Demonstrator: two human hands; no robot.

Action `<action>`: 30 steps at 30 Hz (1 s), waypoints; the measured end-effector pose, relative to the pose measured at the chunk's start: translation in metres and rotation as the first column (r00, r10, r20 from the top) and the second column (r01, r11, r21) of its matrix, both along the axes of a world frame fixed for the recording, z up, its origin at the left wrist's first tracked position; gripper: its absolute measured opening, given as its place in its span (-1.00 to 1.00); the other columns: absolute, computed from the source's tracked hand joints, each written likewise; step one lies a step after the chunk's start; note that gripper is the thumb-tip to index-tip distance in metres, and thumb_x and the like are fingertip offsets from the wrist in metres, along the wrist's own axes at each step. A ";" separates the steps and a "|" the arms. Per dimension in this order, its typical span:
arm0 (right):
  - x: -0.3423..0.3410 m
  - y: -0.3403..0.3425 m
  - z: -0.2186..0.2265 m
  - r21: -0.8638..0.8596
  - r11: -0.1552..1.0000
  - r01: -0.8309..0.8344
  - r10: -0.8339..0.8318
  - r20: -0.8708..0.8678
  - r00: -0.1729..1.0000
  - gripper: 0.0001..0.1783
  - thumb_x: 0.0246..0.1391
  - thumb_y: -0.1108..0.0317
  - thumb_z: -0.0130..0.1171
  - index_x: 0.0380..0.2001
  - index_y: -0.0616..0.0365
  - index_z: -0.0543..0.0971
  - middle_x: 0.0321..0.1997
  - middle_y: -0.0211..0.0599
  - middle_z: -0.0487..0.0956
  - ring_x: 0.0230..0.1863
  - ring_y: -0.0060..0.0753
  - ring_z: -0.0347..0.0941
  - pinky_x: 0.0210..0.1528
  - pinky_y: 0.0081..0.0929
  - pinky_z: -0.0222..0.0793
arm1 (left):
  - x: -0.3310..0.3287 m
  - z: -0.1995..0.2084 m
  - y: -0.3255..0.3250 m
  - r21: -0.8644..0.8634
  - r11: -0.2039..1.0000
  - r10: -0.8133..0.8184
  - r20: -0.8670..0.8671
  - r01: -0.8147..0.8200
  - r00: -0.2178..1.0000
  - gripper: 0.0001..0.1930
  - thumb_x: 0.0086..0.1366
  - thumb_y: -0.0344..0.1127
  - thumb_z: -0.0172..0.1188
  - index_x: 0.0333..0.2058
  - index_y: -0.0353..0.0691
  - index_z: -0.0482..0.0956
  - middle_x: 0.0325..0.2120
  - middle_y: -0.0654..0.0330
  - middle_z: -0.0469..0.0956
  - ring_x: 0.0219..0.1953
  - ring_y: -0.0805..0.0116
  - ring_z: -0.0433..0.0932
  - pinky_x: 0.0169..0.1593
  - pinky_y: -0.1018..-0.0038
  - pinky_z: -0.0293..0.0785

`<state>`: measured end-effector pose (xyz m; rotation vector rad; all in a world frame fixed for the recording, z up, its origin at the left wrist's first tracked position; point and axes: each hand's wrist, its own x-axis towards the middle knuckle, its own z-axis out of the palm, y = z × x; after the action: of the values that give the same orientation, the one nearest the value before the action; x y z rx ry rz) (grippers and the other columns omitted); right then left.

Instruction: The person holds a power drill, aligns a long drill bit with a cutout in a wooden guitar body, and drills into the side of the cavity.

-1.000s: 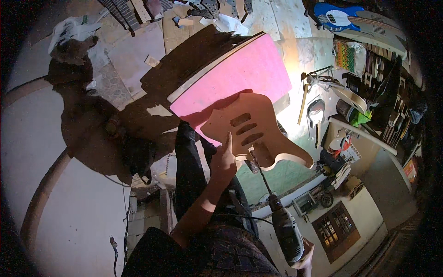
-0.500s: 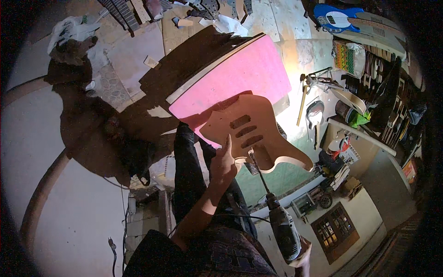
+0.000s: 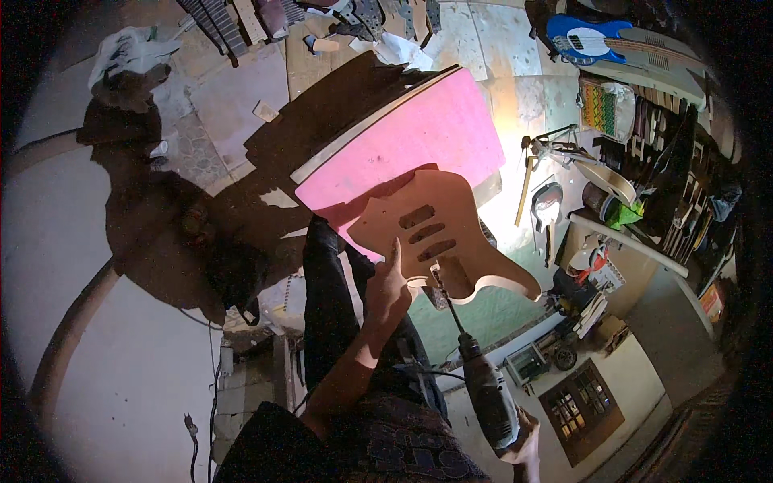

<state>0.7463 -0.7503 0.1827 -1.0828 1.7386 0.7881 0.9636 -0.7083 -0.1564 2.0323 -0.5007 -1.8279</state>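
Note:
A bare brown electric guitar body (image 3: 427, 208) with three pickup slots rests partly over a pink board (image 3: 411, 129). My left hand (image 3: 390, 286) grips the body's near edge, thumb lying on its top face and fingers hidden underneath. My right hand (image 3: 522, 439) is wrapped round the rear of a dark corded power drill (image 3: 489, 390). The drill's long bit (image 3: 452, 310) points away from me, its tip at the neck end of the body beside the nearest slot. Whether the tip has entered the wood I cannot tell.
On the right floor lie a pale guitar body (image 3: 608, 181), a black-and-white guitar part (image 3: 547, 205) and a blue guitar (image 3: 588, 39). Wooden pieces (image 3: 680, 185) are stacked at far right. A loose plug (image 3: 191, 425) hangs at left, and strong light casts dark shadows.
The drill and my right hand have shifted slightly left and away from me. The view has moved a little; my left hand keeps its hold on the guitar body.

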 end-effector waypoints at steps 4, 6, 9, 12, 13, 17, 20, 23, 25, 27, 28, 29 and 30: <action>-0.012 0.008 0.006 0.072 0.997 0.002 -0.007 0.060 0.998 0.13 -0.32 -0.13 0.27 0.30 0.27 0.17 0.36 -0.16 0.27 0.36 -0.28 0.18 0.39 -0.24 -0.03 | -0.009 -0.008 0.013 -0.163 0.981 0.115 0.041 -0.107 0.993 -0.08 0.01 -0.36 0.20 0.37 -0.14 -0.01 -0.29 -0.23 0.48 -0.26 -0.21 0.57 -0.16 0.10 0.52; -0.023 0.014 0.007 0.027 0.996 0.080 -0.083 0.155 0.984 0.13 -0.33 -0.01 0.32 0.31 0.27 0.13 0.37 -0.14 0.25 0.36 -0.26 0.17 0.40 -0.24 -0.05 | -0.009 -0.006 0.013 -0.146 0.981 0.131 0.021 -0.127 0.991 -0.09 0.00 -0.36 0.18 0.37 -0.15 0.00 -0.28 -0.23 0.49 -0.26 -0.21 0.56 -0.15 0.09 0.52; -0.040 0.028 0.006 0.028 0.976 0.217 -0.219 0.167 0.961 0.16 -0.39 0.17 0.38 0.33 0.27 0.08 0.37 -0.11 0.24 0.35 -0.23 0.18 0.40 -0.26 -0.04 | -0.009 0.002 0.006 -0.108 0.990 0.106 0.085 -0.096 0.991 -0.08 -0.01 -0.35 0.20 0.36 -0.15 0.01 -0.28 -0.23 0.49 -0.26 -0.20 0.57 -0.16 0.11 0.51; -0.010 0.023 0.005 0.000 0.949 0.314 -0.314 0.044 0.948 0.14 -0.42 0.21 0.38 0.32 0.25 0.11 0.35 -0.07 0.26 0.35 -0.25 0.18 0.39 -0.29 -0.02 | -0.013 -0.007 0.006 -0.096 0.994 0.066 0.095 -0.057 0.993 -0.08 -0.01 -0.31 0.24 0.36 -0.14 0.02 -0.30 -0.21 0.50 -0.26 -0.17 0.58 -0.18 0.14 0.53; -0.013 0.028 0.007 -0.046 0.961 0.272 -0.269 0.053 0.962 0.12 -0.41 0.18 0.37 0.31 0.24 0.15 0.34 -0.07 0.27 0.36 -0.26 0.18 0.38 -0.30 -0.01 | -0.014 -0.003 0.005 -0.082 0.996 0.025 0.131 -0.014 0.991 -0.08 -0.01 -0.31 0.25 0.36 -0.14 0.03 -0.31 -0.20 0.51 -0.27 -0.16 0.58 -0.19 0.14 0.53; -0.030 0.023 0.007 -0.064 0.965 -0.253 0.260 0.163 0.952 0.00 -0.37 0.17 0.34 0.25 0.29 0.28 0.25 -0.08 0.37 0.27 -0.26 0.30 0.32 -0.30 0.14 | -0.019 -0.005 0.008 -0.023 0.997 -0.068 0.191 0.074 0.979 -0.09 0.04 -0.40 0.18 0.38 -0.03 -0.02 -0.38 -0.18 0.54 -0.32 -0.10 0.58 -0.25 0.14 0.50; -0.013 0.020 -0.002 -0.165 0.986 -0.038 0.086 0.294 0.952 -0.06 -0.37 0.20 0.33 0.19 0.36 0.34 0.13 -0.08 0.49 0.06 -0.16 0.50 0.18 -0.31 0.33 | -0.042 -0.040 0.024 -0.035 0.996 -0.071 0.249 0.082 0.966 -0.11 0.08 -0.47 0.10 0.39 0.03 -0.05 -0.48 -0.16 0.55 -0.41 -0.06 0.57 -0.31 0.12 0.46; -0.005 0.017 0.008 -0.119 0.992 0.046 -0.014 0.259 0.966 -0.04 -0.36 0.19 0.32 0.20 0.40 0.31 0.13 -0.03 0.48 0.10 -0.21 0.47 0.20 -0.31 0.30 | -0.036 -0.024 0.011 -0.020 0.993 -0.108 0.230 0.116 0.967 -0.12 0.05 -0.38 0.21 0.37 -0.12 0.01 -0.42 -0.13 0.55 -0.38 -0.08 0.58 -0.27 0.14 0.48; -0.013 0.021 0.015 -0.114 0.987 0.114 -0.089 0.208 0.974 -0.02 -0.36 0.21 0.32 0.21 0.44 0.27 0.16 0.01 0.44 0.17 -0.25 0.41 0.24 -0.30 0.25 | -0.036 -0.021 0.011 -0.045 0.994 -0.088 0.237 0.101 0.968 -0.10 0.03 -0.33 0.27 0.35 -0.20 0.04 -0.38 -0.11 0.56 -0.35 -0.08 0.58 -0.24 0.16 0.50; -0.038 0.044 0.024 -0.151 0.967 0.207 -0.179 0.178 0.968 0.01 -0.36 0.25 0.34 0.22 0.47 0.22 0.19 0.05 0.39 0.22 -0.27 0.34 0.28 -0.29 0.19 | -0.046 -0.036 0.020 -0.101 0.992 -0.052 0.265 0.081 0.963 -0.10 0.02 -0.34 0.27 0.35 -0.21 0.05 -0.40 -0.11 0.56 -0.35 -0.08 0.58 -0.24 0.16 0.50; -0.048 0.053 0.028 -0.175 0.960 0.218 -0.188 0.171 0.967 0.03 -0.36 0.27 0.34 0.23 0.47 0.19 0.21 0.06 0.37 0.24 -0.27 0.32 0.30 -0.29 0.17 | -0.045 -0.034 0.019 -0.112 0.991 -0.047 0.267 0.079 0.963 -0.09 0.02 -0.34 0.28 0.35 -0.21 0.04 -0.40 -0.11 0.56 -0.35 -0.08 0.58 -0.24 0.16 0.50; -0.058 0.060 0.032 -0.204 0.967 0.154 -0.118 0.178 0.977 0.05 -0.37 0.28 0.35 0.24 0.47 0.15 0.23 0.07 0.35 0.26 -0.26 0.29 0.31 -0.29 0.14 | -0.045 -0.033 0.019 -0.089 0.992 -0.062 0.245 0.086 0.968 -0.08 0.01 -0.34 0.28 0.35 -0.21 0.04 -0.41 -0.12 0.56 -0.34 -0.07 0.58 -0.24 0.16 0.50; -0.067 0.065 0.037 -0.212 0.955 0.208 -0.169 0.186 0.968 0.07 -0.37 0.28 0.36 0.25 0.46 0.12 0.23 0.08 0.33 0.27 -0.25 0.28 0.32 -0.29 0.14 | -0.043 -0.028 0.015 -0.067 0.993 -0.075 0.223 0.093 0.972 -0.08 0.01 -0.34 0.29 0.35 -0.21 0.04 -0.41 -0.12 0.56 -0.34 -0.07 0.59 -0.24 0.16 0.50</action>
<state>0.6797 -0.6853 0.2202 -1.0804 1.7887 0.3724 0.9209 -0.6930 -0.1841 2.2031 -0.7178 -1.6089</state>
